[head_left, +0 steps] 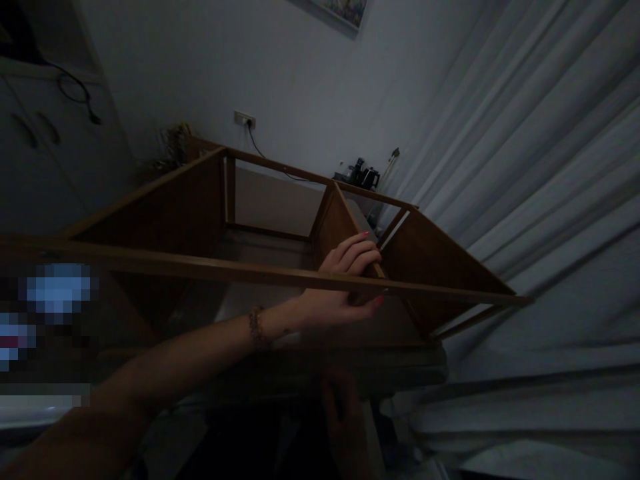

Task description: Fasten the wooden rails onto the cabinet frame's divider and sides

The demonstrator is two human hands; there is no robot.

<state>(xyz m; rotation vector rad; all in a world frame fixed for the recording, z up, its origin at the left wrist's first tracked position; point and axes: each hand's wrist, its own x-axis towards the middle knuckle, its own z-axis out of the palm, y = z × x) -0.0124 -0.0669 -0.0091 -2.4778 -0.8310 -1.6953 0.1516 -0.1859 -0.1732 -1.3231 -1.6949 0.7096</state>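
A large open wooden frame (280,272) with side panels and a middle divider (341,220) stretches across the view. My left hand (345,280), with a bracelet on its wrist, reaches in from the lower left. Its fingers curl over the divider where it meets the near rail, and the thumb lies lower down; the rail crosses in front of part of the hand. My right hand (343,400) is low in the centre, in front of the frame. It is dim and blurred, so whether it holds anything is unclear.
Long pale curtains (565,167) hang at the right. White cabinet doors (45,140) stand at the left, with a black cable above them. Beyond the frame are a wall socket (245,119) with a plug, dried plants (175,143) and a black kettle-like item (370,178).
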